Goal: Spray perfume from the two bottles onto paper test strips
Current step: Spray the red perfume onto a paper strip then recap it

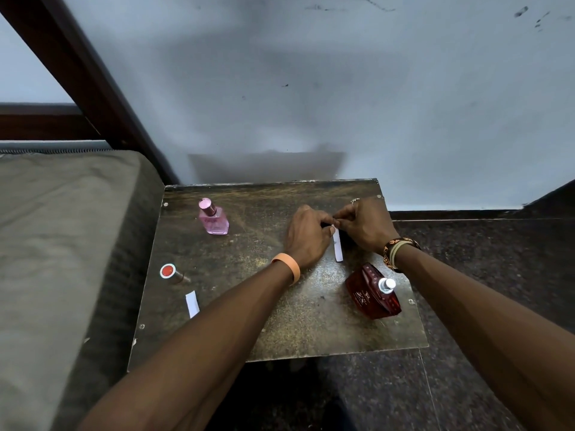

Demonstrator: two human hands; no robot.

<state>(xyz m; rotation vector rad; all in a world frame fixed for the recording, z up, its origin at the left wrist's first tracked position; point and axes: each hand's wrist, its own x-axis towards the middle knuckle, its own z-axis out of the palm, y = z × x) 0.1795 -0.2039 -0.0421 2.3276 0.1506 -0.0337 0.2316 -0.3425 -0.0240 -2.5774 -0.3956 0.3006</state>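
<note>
A small, worn, dark speckled square surface stands against a pale grey wall, with a grey-green cushioned bed edge on its left and dark speckled stone floor to its right.

Both hands meet over the far middle of the surface. The left hand, with a peach-coloured band at the wrist, and the right hand, with a patterned brown bangle and a ring on one finger, are both curled narrow, their fingertips pinched together on the top end of a narrow white paper test strip. The strip hangs down toward the near side from between the hands. Something small and dark sits just behind the fingertips, but it is too hidden to say what it is.

A pink glass perfume bottle with a pink metallic cap stands upright at the far left of the surface, well apart from the hands. A dark red glass perfume bottle with a bare silver spray nozzle stands near the right edge, just below the right wrist. A round cap with a red top and silver rim lies on its side near the left edge, and a second white paper strip lies flat just nearer than it.
</note>
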